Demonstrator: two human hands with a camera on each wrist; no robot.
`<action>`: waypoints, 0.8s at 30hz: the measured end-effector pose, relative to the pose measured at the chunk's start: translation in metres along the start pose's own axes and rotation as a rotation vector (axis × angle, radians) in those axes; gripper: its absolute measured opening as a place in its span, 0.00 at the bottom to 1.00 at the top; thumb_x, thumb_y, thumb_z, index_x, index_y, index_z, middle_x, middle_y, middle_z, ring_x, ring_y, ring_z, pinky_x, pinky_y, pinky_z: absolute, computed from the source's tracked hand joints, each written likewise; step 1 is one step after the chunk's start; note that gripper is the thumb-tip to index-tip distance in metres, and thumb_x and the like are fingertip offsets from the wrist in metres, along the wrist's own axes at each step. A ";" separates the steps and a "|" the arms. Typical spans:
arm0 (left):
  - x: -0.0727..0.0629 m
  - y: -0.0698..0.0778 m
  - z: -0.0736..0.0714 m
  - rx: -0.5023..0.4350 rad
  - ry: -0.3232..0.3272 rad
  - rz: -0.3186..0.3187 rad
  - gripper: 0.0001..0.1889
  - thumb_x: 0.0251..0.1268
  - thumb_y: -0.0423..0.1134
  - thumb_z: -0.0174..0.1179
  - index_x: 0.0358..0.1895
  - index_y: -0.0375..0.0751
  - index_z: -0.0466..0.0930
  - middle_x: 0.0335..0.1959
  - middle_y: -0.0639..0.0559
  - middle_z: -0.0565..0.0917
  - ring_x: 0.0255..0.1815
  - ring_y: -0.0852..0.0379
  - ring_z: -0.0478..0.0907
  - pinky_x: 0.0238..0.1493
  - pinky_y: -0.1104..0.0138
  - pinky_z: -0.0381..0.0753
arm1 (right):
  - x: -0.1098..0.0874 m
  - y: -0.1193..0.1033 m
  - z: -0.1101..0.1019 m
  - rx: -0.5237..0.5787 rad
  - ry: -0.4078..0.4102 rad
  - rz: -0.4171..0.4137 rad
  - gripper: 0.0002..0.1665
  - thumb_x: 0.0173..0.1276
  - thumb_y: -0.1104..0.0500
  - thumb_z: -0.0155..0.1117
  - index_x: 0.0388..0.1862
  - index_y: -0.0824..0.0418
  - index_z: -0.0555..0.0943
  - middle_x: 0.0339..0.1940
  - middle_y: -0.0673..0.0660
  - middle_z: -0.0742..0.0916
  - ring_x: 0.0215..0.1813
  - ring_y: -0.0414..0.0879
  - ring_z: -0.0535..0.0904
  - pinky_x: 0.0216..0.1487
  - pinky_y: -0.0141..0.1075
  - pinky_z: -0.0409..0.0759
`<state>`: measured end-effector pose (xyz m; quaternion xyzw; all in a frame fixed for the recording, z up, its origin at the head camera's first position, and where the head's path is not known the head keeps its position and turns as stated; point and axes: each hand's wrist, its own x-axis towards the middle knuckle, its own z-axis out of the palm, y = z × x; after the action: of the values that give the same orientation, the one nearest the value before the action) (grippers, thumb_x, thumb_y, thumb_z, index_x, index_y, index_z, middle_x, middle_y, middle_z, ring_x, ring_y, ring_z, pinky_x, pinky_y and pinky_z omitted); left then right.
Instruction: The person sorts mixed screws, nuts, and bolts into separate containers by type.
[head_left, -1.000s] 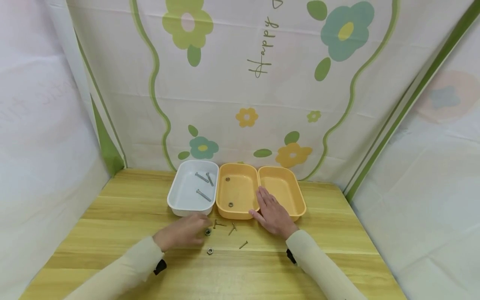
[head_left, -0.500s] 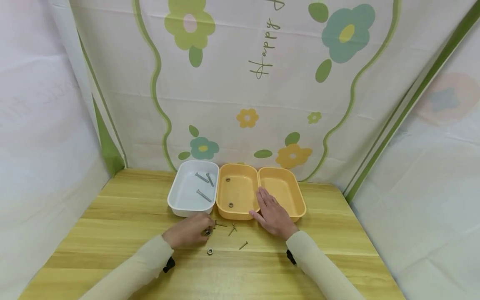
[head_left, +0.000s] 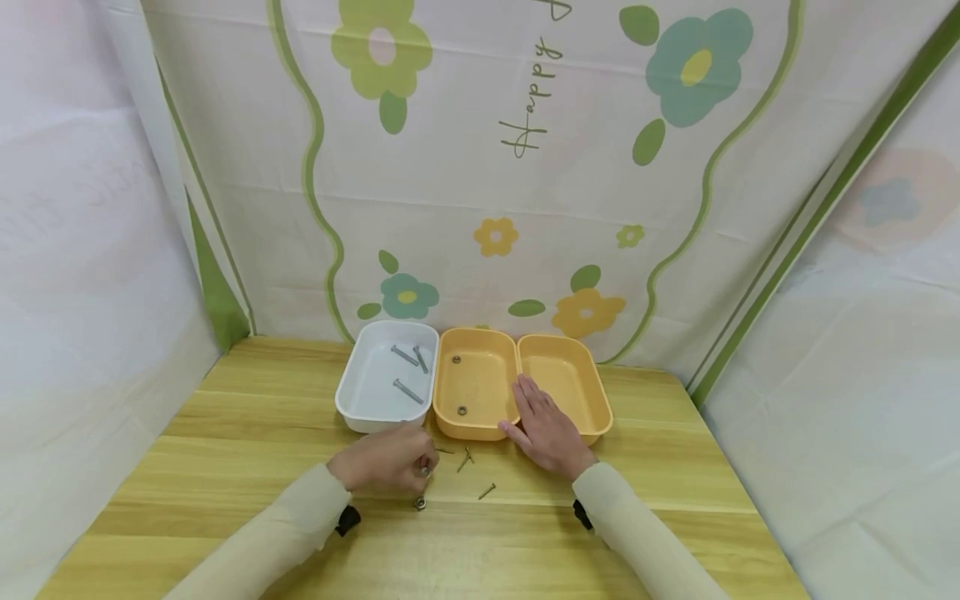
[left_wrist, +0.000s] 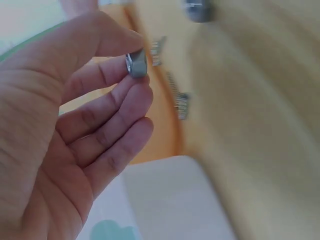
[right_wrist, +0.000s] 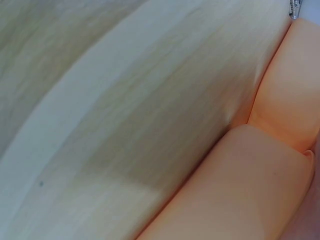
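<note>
My left hand (head_left: 386,458) pinches a metal nut (left_wrist: 137,63) between thumb and index finger, close over the table in front of the white container (head_left: 360,425). A second nut (head_left: 420,503) lies on the wood just below that hand. Beside it are small screws (head_left: 466,458), one of them partly hidden by the fingers in the head view. My right hand (head_left: 551,429) rests with straight fingers on the adjoining rims of the middle yellow container (head_left: 476,432) and the right yellow container (head_left: 603,408).
Several long bolts (head_left: 407,391) lie in the white container. Two nuts (head_left: 461,410) sit inside the middle yellow one. Another single screw (head_left: 487,491) lies on the wooden table (head_left: 525,550). A flowered cloth (head_left: 420,183) hangs right behind the containers.
My left hand has moved slightly right, taken hold of the nut by the white container and lifted it off the table. My right hand has stayed still on the rims.
</note>
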<state>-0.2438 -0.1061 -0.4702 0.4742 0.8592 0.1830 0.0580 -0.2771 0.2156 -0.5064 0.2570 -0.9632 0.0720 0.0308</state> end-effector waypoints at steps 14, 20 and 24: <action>0.030 0.009 -0.044 0.128 0.034 0.079 0.05 0.51 0.33 0.76 0.27 0.46 0.88 0.24 0.60 0.85 0.24 0.73 0.71 0.28 0.80 0.74 | 0.002 0.000 0.001 -0.035 -0.012 0.004 0.50 0.86 0.34 0.40 0.87 0.68 0.47 0.90 0.65 0.50 0.90 0.58 0.47 0.88 0.53 0.56; 0.043 0.004 -0.053 0.115 0.052 0.048 0.07 0.53 0.32 0.74 0.25 0.48 0.87 0.24 0.61 0.85 0.25 0.72 0.73 0.29 0.79 0.77 | 0.002 -0.001 0.001 -0.030 0.010 -0.010 0.50 0.86 0.35 0.42 0.87 0.70 0.49 0.89 0.67 0.53 0.90 0.59 0.50 0.87 0.54 0.58; 0.053 -0.003 -0.057 0.134 0.062 0.033 0.04 0.53 0.32 0.73 0.28 0.45 0.89 0.27 0.58 0.87 0.26 0.70 0.73 0.30 0.77 0.77 | 0.000 -0.001 -0.001 -0.021 0.022 -0.013 0.49 0.86 0.35 0.43 0.86 0.70 0.50 0.89 0.67 0.54 0.90 0.59 0.50 0.87 0.54 0.58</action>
<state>-0.2908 -0.0778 -0.4150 0.4850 0.8631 0.1407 -0.0034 -0.2770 0.2150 -0.5057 0.2620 -0.9619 0.0645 0.0447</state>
